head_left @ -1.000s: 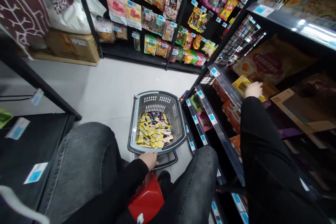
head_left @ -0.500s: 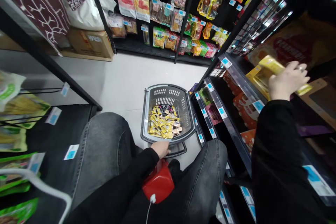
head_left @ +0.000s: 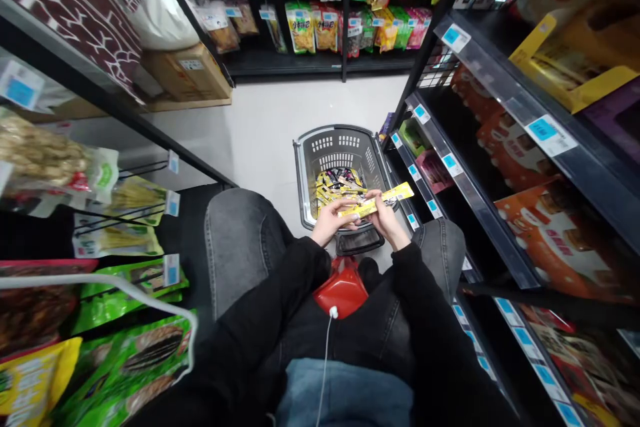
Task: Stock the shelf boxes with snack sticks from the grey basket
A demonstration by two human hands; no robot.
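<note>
Both hands meet over the near rim of a grey shopping basket (head_left: 306,173) on the floor. My left hand (head_left: 330,219) and my right hand (head_left: 384,217) are closed on a long yellow snack packet (head_left: 376,203), held roughly level between them. Inside the basket lie several small yellow and black packets (head_left: 335,187). My knees in grey jeans flank the basket, and a red device (head_left: 341,290) with a white cable sits at my lap.
Black shelves with blue price tags run along the right, holding orange boxes (head_left: 545,240) and a yellow display box (head_left: 565,63). Hanging snack bags fill the left rack (head_left: 125,340) and the far wall. A cardboard box (head_left: 187,73) stands at the back left on the pale floor.
My right hand has come down from the right shelf with the yellow packet to above the basket. My left hand left the basket rim and took hold of the packet too.
</note>
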